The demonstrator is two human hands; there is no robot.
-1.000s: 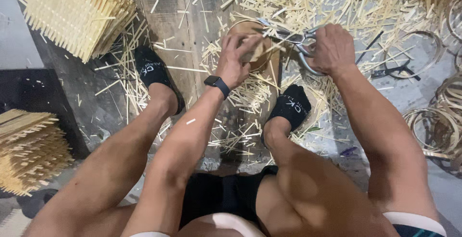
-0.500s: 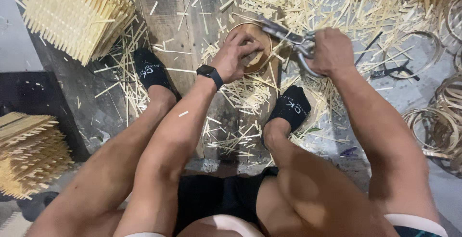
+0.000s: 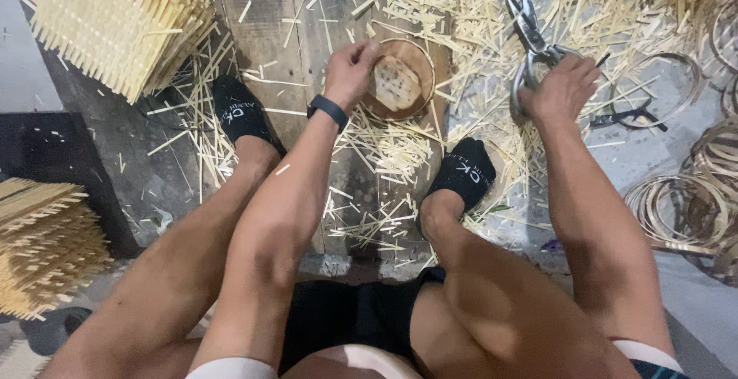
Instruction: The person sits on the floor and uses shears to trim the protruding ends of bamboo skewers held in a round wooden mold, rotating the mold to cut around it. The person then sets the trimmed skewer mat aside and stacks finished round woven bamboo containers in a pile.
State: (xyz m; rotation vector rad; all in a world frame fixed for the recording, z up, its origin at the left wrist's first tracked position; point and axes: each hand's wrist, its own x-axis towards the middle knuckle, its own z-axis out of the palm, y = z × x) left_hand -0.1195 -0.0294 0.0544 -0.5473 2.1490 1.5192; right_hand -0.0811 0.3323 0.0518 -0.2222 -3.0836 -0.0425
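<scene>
My left hand (image 3: 350, 71) pinches the round basket (image 3: 400, 81) at twelve o'clock. My right hand (image 3: 560, 87) squeezes big shears (image 3: 529, 29) at one o'clock. Cut sticks (image 3: 392, 148) lie everywhere; more trimming looks left.

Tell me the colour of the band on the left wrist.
Black; the wrist band shows clearly in the head view, just below the left hand.

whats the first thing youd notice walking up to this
The metal shears raised in the right hand, blades pointing away over a floor littered with pale bamboo offcuts. Beside them the left hand grips a small round woven piece on the plank. Stacks of woven bamboo frames sit at far left.
</scene>
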